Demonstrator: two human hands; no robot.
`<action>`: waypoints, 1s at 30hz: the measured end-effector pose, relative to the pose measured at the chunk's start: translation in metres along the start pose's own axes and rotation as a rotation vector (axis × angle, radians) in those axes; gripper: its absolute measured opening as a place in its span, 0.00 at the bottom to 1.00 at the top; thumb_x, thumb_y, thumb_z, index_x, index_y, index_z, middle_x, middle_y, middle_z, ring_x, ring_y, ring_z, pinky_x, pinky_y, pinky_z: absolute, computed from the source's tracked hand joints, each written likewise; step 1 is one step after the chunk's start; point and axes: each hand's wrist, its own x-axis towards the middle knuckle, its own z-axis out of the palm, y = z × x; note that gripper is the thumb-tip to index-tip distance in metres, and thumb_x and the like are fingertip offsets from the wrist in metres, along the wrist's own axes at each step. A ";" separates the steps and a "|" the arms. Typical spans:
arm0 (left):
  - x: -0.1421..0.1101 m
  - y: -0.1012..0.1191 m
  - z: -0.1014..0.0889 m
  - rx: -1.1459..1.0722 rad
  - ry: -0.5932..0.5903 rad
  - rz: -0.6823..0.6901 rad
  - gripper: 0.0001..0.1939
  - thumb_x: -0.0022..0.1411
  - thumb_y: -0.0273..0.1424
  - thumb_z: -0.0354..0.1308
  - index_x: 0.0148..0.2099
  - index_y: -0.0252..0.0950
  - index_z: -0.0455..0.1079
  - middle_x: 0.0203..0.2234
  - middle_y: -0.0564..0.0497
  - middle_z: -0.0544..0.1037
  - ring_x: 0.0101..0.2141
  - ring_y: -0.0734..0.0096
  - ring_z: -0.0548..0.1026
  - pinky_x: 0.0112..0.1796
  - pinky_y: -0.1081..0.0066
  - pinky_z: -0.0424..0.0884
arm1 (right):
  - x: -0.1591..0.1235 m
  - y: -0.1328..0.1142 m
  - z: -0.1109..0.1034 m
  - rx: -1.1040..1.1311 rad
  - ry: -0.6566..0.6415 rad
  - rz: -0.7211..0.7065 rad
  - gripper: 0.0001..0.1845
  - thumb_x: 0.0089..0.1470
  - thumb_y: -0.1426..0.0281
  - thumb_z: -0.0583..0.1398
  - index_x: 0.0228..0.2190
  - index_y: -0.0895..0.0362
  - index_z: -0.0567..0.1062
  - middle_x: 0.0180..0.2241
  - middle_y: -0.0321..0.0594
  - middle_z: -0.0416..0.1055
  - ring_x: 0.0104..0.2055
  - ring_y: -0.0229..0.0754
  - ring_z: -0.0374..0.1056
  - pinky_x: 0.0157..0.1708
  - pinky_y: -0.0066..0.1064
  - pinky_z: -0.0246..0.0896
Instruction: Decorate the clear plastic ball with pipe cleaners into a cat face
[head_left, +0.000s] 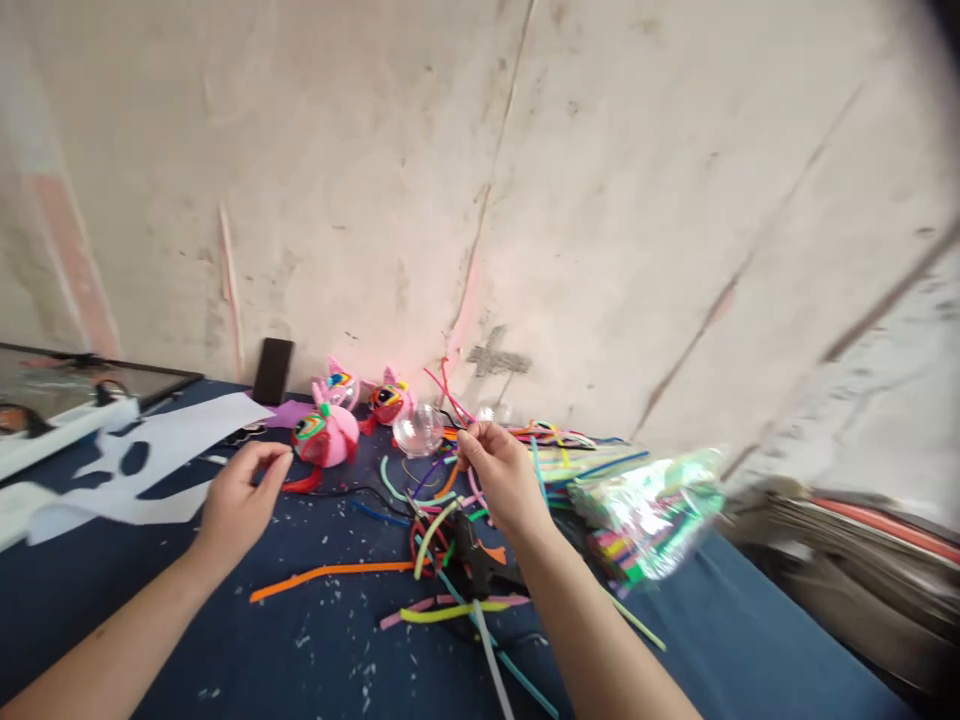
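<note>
My right hand [501, 476] is closed in a pinch on a thin red pipe cleaner [447, 390] that curls up from its fingertips, above a heap of coloured pipe cleaners [442, 520]. My left hand [241, 500] hovers over the dark blue table [150, 620], fingers curled loosely and apart, holding nothing that I can see. It is nearest to a pink fuzzy toy figure [324, 436]. Two more pink figures [390, 400] and a clear plastic ball [418, 430] stand behind, by the wall.
A black glue gun [480, 562] lies among the pipe cleaners. A clear bag of coloured pipe cleaners [651, 518] sits at right. White cut paper [150, 460], a dark phone [273, 370] leaning on the wall and a stack of sheets [847, 540] are around.
</note>
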 end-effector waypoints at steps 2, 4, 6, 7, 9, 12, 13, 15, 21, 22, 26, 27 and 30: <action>-0.001 0.004 -0.002 0.095 -0.091 0.200 0.09 0.60 0.38 0.52 0.35 0.39 0.68 0.32 0.51 0.75 0.35 0.66 0.74 0.41 0.69 0.68 | -0.008 -0.015 -0.020 -0.230 -0.067 -0.074 0.12 0.52 0.60 0.57 0.24 0.55 0.66 0.19 0.31 0.64 0.22 0.35 0.60 0.24 0.26 0.54; -0.003 0.006 0.003 0.114 -0.170 0.387 0.07 0.60 0.36 0.52 0.34 0.40 0.69 0.30 0.51 0.76 0.33 0.67 0.75 0.38 0.71 0.69 | -0.024 -0.017 -0.037 -0.542 -0.138 -0.119 0.10 0.54 0.65 0.54 0.24 0.55 0.68 0.20 0.33 0.65 0.24 0.37 0.61 0.25 0.27 0.55; -0.006 0.006 0.010 0.111 -0.233 0.534 0.05 0.61 0.34 0.53 0.34 0.41 0.69 0.29 0.51 0.76 0.32 0.67 0.75 0.37 0.71 0.69 | -0.044 -0.006 -0.053 -0.848 -0.212 -0.144 0.07 0.52 0.72 0.54 0.27 0.56 0.72 0.26 0.37 0.69 0.30 0.40 0.65 0.32 0.30 0.59; -0.008 0.005 0.014 0.111 -0.259 0.589 0.04 0.60 0.33 0.53 0.35 0.41 0.69 0.29 0.52 0.77 0.31 0.67 0.75 0.37 0.71 0.69 | -0.054 0.003 -0.060 -0.975 -0.263 -0.150 0.07 0.49 0.76 0.55 0.30 0.56 0.73 0.30 0.40 0.71 0.35 0.43 0.66 0.36 0.32 0.60; -0.012 0.006 0.018 0.114 -0.288 0.664 0.03 0.60 0.33 0.54 0.35 0.43 0.69 0.28 0.53 0.77 0.30 0.68 0.76 0.36 0.71 0.70 | -0.071 0.025 -0.071 -1.138 -0.357 -0.116 0.14 0.44 0.79 0.57 0.35 0.56 0.74 0.34 0.43 0.73 0.40 0.48 0.66 0.41 0.36 0.60; -0.015 0.006 0.018 0.110 -0.304 0.727 0.03 0.61 0.33 0.54 0.35 0.44 0.70 0.28 0.54 0.77 0.30 0.68 0.76 0.35 0.71 0.70 | -0.085 0.052 -0.079 -1.245 -0.402 -0.075 0.14 0.42 0.79 0.58 0.34 0.57 0.73 0.34 0.44 0.72 0.40 0.51 0.65 0.40 0.41 0.61; -0.014 0.006 0.018 0.110 -0.306 0.739 0.03 0.61 0.33 0.54 0.36 0.43 0.70 0.28 0.54 0.78 0.30 0.68 0.76 0.35 0.72 0.70 | -0.087 0.058 -0.081 -1.242 -0.398 -0.089 0.12 0.43 0.80 0.58 0.32 0.57 0.73 0.33 0.44 0.71 0.40 0.51 0.65 0.40 0.41 0.61; -0.013 0.006 0.018 0.113 -0.302 0.752 0.03 0.61 0.32 0.55 0.36 0.42 0.70 0.28 0.54 0.77 0.30 0.69 0.76 0.36 0.72 0.70 | -0.088 0.065 -0.084 -1.168 -0.370 -0.149 0.10 0.44 0.80 0.57 0.31 0.58 0.71 0.34 0.44 0.70 0.39 0.49 0.65 0.41 0.41 0.61; -0.018 0.008 0.021 0.109 -0.325 0.639 0.05 0.61 0.32 0.54 0.35 0.41 0.71 0.29 0.51 0.78 0.32 0.67 0.76 0.37 0.71 0.70 | -0.089 0.069 -0.097 -0.747 -0.142 -0.107 0.10 0.52 0.73 0.56 0.39 0.56 0.67 0.36 0.41 0.71 0.38 0.45 0.68 0.39 0.36 0.64; -0.021 0.011 0.021 0.093 -0.330 0.602 0.06 0.60 0.33 0.53 0.35 0.41 0.71 0.30 0.51 0.78 0.32 0.67 0.76 0.38 0.70 0.69 | -0.088 0.070 -0.098 -0.706 -0.102 -0.080 0.09 0.53 0.71 0.56 0.38 0.56 0.67 0.35 0.40 0.71 0.37 0.44 0.68 0.38 0.35 0.64; -0.036 0.040 0.025 -0.041 -0.417 0.302 0.11 0.60 0.39 0.52 0.32 0.40 0.71 0.29 0.50 0.77 0.31 0.66 0.75 0.36 0.71 0.69 | -0.087 0.072 -0.096 -0.663 -0.004 -0.101 0.09 0.53 0.69 0.56 0.38 0.56 0.67 0.33 0.40 0.72 0.36 0.44 0.69 0.37 0.34 0.65; -0.038 0.050 0.027 -0.084 -0.484 0.186 0.14 0.60 0.42 0.51 0.32 0.39 0.71 0.28 0.51 0.77 0.30 0.66 0.75 0.34 0.71 0.69 | -0.087 0.072 -0.095 -0.671 -0.003 -0.130 0.09 0.52 0.69 0.56 0.38 0.56 0.67 0.34 0.41 0.72 0.36 0.44 0.69 0.37 0.34 0.65; -0.042 0.083 0.043 -0.239 -0.740 -0.098 0.21 0.60 0.49 0.46 0.35 0.37 0.70 0.28 0.50 0.77 0.28 0.67 0.74 0.30 0.71 0.69 | -0.089 0.072 -0.088 -0.698 -0.045 -0.235 0.09 0.52 0.70 0.55 0.38 0.55 0.68 0.34 0.41 0.71 0.36 0.44 0.69 0.37 0.34 0.65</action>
